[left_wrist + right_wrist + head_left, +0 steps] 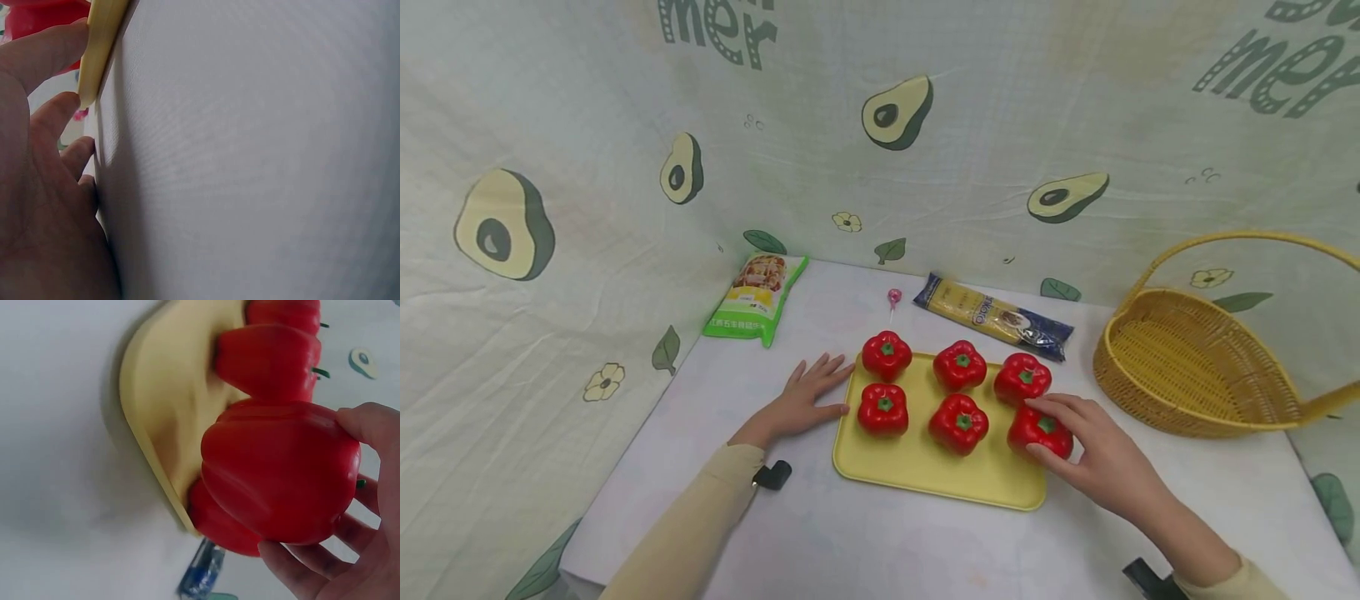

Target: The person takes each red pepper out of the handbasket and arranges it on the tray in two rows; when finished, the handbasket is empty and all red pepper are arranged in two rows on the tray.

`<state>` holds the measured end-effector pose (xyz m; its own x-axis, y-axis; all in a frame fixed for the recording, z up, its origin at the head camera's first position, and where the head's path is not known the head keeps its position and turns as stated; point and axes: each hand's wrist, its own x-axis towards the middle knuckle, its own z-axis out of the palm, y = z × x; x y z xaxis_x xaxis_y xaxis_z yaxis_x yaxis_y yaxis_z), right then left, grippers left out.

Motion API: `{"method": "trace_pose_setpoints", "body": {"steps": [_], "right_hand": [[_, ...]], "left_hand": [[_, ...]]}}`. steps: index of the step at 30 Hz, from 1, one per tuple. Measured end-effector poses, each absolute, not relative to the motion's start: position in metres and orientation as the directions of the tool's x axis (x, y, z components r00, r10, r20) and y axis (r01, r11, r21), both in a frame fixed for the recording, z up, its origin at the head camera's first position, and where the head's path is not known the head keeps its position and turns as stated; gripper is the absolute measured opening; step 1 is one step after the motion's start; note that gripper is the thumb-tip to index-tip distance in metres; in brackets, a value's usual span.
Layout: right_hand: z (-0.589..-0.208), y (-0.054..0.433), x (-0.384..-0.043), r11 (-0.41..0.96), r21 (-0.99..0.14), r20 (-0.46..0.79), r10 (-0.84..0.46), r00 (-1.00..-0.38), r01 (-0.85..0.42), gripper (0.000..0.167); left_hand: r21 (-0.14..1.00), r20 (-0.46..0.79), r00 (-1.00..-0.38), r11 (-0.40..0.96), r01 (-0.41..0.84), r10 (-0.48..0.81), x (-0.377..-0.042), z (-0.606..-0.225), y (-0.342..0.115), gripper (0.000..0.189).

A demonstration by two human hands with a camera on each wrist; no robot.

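Observation:
Several red bell peppers stand in two rows on a yellow tray (917,477). My right hand (1101,450) grips the front right bell pepper (1028,432) between thumb and fingers. In the right wrist view this bell pepper (281,472) appears raised over the tray (159,412), its green stem towards the palm. Behind it, another bell pepper (219,522) sits by the tray's edge. My left hand (801,402) lies at the tray's left side with fingers spread; in the left wrist view, its thumb and a fingertip touch the tray's rim (100,47).
A green and white food bag (748,300) lies at the back left. Behind the tray are a pink lollipop (893,297) and a blue and gold packet (992,315). On the right stands a yellow wicker basket (1150,408) with a tall handle. A printed cloth hangs behind.

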<state>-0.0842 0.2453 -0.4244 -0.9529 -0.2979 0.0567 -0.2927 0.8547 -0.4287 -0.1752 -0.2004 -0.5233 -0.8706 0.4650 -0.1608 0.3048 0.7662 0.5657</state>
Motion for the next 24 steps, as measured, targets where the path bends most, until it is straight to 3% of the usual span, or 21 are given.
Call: {"method": "trace_pose_setpoints", "body": {"steps": [15,24], "right_hand": [[-0.446,0.232,-0.085,0.851,-0.438,0.039,-0.303,-0.952,-0.289,0.056],[-0.447,0.233,-0.082,0.852,-0.437,0.034,-0.304,-0.952,-0.288,0.069]], "left_hand": [[0.567,-0.156,-0.868,0.762,0.311,0.471,-0.175,-0.522,-0.2,0.076],[0.57,-0.161,-0.868,0.762,0.306,0.469,-0.175,-0.521,-0.199,0.076]]}}
